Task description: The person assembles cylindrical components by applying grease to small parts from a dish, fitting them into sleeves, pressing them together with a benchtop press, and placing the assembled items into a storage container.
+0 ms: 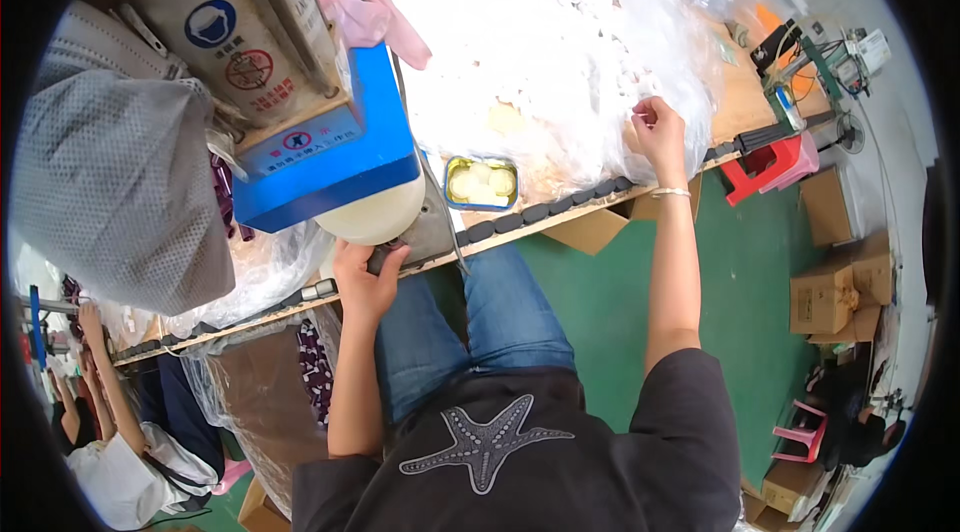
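My left hand [365, 280] is at the table edge, under the cream round part [375, 212] of a machine with a blue housing [335, 157]. Its thumb and fingers close around a small dark piece that I cannot make out. Farther right, my right hand [660, 140] hovers over or rests on clear plastic sheeting [600, 137], fingers curled in a pinch; what they hold, if anything, is too small to tell. Small white pieces [520, 62] lie spread over the sheeting. Between my hands sits a blue-rimmed tin [482, 183] with pale round pieces inside.
A grey cloth cover [110, 182] hangs at the left beside the machine, and a pink cloth [370, 17] drapes behind it. Black padding [530, 216] lines the table edge. A red stool [765, 170] and cardboard boxes [840, 287] stand right. Another person [140, 452] works at lower left.
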`<control>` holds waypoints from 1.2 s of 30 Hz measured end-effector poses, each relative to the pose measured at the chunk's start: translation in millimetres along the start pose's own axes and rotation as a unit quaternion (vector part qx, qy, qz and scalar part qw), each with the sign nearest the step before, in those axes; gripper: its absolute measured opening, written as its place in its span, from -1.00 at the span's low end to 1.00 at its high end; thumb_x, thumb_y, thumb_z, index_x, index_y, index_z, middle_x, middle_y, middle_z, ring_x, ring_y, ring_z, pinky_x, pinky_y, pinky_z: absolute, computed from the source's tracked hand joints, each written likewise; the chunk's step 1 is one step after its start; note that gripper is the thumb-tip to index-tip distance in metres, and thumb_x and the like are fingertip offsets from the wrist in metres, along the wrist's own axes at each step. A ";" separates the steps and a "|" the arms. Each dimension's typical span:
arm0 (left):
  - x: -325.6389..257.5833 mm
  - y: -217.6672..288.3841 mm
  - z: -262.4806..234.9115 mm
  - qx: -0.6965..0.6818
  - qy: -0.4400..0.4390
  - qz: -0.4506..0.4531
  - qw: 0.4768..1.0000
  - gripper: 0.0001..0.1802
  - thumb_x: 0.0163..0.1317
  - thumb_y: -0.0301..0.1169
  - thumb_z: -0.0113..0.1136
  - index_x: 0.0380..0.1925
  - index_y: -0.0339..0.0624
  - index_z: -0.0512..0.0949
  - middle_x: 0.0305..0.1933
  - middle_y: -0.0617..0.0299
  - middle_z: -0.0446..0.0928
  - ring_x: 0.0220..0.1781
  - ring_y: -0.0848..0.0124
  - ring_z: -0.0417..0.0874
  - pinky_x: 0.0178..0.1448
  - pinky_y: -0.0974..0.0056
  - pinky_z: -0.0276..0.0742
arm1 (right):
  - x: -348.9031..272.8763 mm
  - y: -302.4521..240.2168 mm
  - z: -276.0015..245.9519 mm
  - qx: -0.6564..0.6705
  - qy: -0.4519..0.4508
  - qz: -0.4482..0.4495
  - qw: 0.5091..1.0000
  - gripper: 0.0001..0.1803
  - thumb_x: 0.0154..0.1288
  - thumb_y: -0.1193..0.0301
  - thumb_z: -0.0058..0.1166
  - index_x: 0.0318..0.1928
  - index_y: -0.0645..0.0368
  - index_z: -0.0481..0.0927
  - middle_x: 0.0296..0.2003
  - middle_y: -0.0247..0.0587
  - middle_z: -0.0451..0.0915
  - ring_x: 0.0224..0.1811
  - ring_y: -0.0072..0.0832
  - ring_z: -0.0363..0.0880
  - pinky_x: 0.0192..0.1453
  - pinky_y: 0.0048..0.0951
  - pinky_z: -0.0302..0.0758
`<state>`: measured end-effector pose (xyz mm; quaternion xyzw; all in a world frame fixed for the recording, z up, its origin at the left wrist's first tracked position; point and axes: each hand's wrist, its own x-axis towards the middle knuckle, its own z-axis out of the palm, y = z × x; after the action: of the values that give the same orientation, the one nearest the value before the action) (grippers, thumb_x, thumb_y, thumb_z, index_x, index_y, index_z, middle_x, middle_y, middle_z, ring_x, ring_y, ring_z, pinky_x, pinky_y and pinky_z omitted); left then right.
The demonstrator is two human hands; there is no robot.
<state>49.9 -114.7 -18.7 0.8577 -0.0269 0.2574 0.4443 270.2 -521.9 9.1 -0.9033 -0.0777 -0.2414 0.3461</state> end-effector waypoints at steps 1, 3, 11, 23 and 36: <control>-1.1 1.5 -0.5 -0.003 0.001 0.001 1.000 -0.69 -0.05 -0.65 0.38 -0.23 -0.22 0.67 -0.22 0.18 0.68 -0.13 0.29 0.64 0.03 0.25 0.50 | -0.4 -2.1 3.4 0.016 0.009 0.043 0.999 -0.83 0.07 0.47 0.28 -0.34 0.29 0.61 -0.48 -0.02 0.65 -0.45 -0.29 0.66 -0.30 -0.32 0.56; -2.1 0.0 0.2 -0.004 0.008 -0.004 1.000 -0.69 -0.06 -0.65 0.38 -0.23 -0.22 0.67 -0.21 0.18 0.68 -0.11 0.29 0.63 0.05 0.25 0.49 | -0.1 -7.2 13.6 -0.029 -0.001 0.049 0.998 -0.81 0.08 0.43 0.30 -0.36 0.29 0.62 -0.48 -0.03 0.66 -0.44 -0.27 0.67 -0.29 -0.30 0.57; -2.3 1.8 0.1 -0.011 0.012 -0.009 1.000 -0.69 -0.06 -0.65 0.37 -0.24 -0.22 0.68 -0.23 0.18 0.68 -0.11 0.30 0.61 0.04 0.26 0.47 | -0.9 9.1 36.8 -0.100 -0.022 0.213 0.972 -0.69 0.07 0.27 0.35 -0.34 0.28 0.66 -0.41 0.03 0.69 -0.33 -0.19 0.70 -0.20 -0.19 0.58; 0.3 1.3 0.8 -0.033 0.018 -0.017 0.999 -0.77 -0.07 -0.59 0.40 -0.34 -0.22 0.65 -0.32 0.18 0.65 -0.06 0.11 0.56 0.03 0.12 0.45 | -14.9 -28.8 13.8 0.074 0.074 0.036 0.994 -0.75 0.09 0.47 0.38 -0.20 0.25 0.67 -0.44 -0.21 0.66 -0.42 -0.53 0.63 -0.32 -0.48 0.57; 1.8 5.7 -3.0 -0.015 0.032 0.026 0.999 -0.75 -0.06 -0.57 0.39 -0.30 -0.22 0.67 -0.22 0.16 0.67 -0.03 0.14 0.59 0.06 0.17 0.45 | -65.2 -147.3 60.9 -0.040 -0.335 -0.316 0.887 -0.71 0.03 0.50 0.17 -0.16 0.13 0.67 -0.38 -0.18 0.55 -0.32 -0.20 0.63 -0.21 -0.25 0.57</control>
<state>48.6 -115.5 -12.2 0.8414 -0.0389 0.2956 0.4507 191.4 -369.6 24.5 -0.8709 -0.4610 -0.0240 0.1686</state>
